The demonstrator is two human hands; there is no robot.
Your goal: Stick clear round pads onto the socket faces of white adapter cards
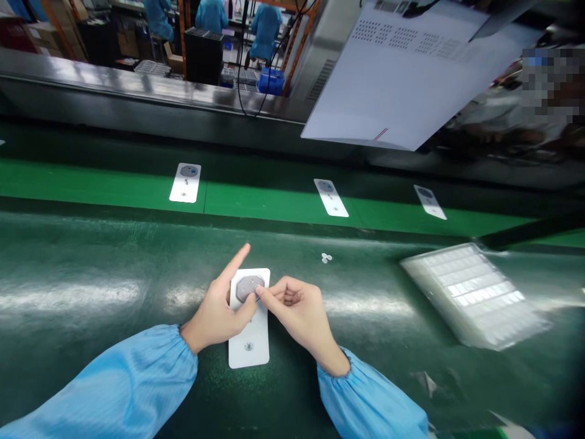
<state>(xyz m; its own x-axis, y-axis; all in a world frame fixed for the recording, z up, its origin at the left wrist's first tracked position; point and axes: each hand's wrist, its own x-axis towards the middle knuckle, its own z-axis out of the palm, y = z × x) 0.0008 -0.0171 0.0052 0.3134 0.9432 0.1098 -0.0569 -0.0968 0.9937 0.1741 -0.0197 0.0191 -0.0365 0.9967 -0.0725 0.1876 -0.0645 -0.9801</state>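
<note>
A white rounded plate [259,335] lies on the green work surface before me, with a grey eight-sided patch [247,286] near its far end and a small dark print near its close end. My left hand [223,311] is at its left edge, index finger stretched out past the far corner and thumb lying over the plate beside the patch. Its other fingers are mostly hidden. From the right, my right hand [295,305] pinches with thumb and forefinger at the patch's right edge, close to the left thumb. Whatever sits in that pinch is too small to make out.
Similar white plates [185,183] lie on the green belt [260,198] beyond. Several small whitish discs [326,258] rest ahead of my right hand. A clear-wrapped stack of white sheets [475,296] stands at right. A white panel [375,85] overhangs. Blue-clad people sit beyond.
</note>
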